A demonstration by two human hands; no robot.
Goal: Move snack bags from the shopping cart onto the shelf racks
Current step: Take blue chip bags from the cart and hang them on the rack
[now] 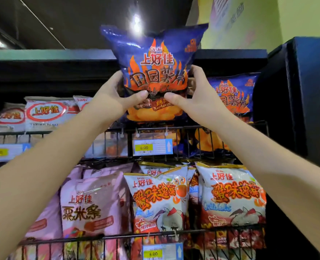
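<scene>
A blue barbecue chips bag (155,59) with orange flames is held upright above the upper wire rack (193,127). My left hand (114,94) grips its lower left side, thumb on the front. My right hand (194,91) grips its lower right side the same way. The bag's bottom edge hangs just over the rack's front rail. A matching blue bag (234,96) stands in the rack to the right, partly behind my right hand. The shopping cart is out of view.
White snack bags (46,113) fill the upper rack at left. Below, pink bags (91,207) and white crab-print bags (232,196) sit in the lower rack (117,237). A dark shelf top (52,62) spans overhead; a black side panel (305,94) bounds the right. Price tags (152,147) hang on the rails.
</scene>
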